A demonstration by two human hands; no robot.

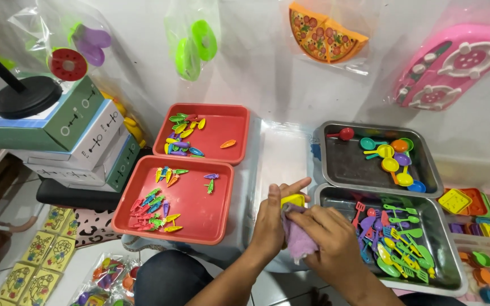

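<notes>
Low in the middle of the frame, the left hand [269,222] holds a small yellow toy piece [293,200], its fingers closed around the piece with the forefinger stretched out over the top. The right hand [330,241] presses a folded purple cloth [297,238] against the underside of the yellow piece, its fingers bunched tightly on the cloth. Both hands meet just above the near edge of the tabletop [282,156].

Right of the hands lies a metal tray [446,266] filled with toy spatulas, forks and spoons in green, yellow, purple and red. Above it in the frame a second metal tray [350,164] holds small round toy pans and ladles in mixed colours. Left of the hands sit two red trays: the near one [197,201] carries scattered little carrot-shaped pieces, and the far one [222,127] carries leaf-shaped ones.

At the upper left is a stack of boxes [80,141] with a black round stand on top. Bagged toys hang on the wall, among them a pizza toy [324,34] and a pink toy stove [457,65].
</notes>
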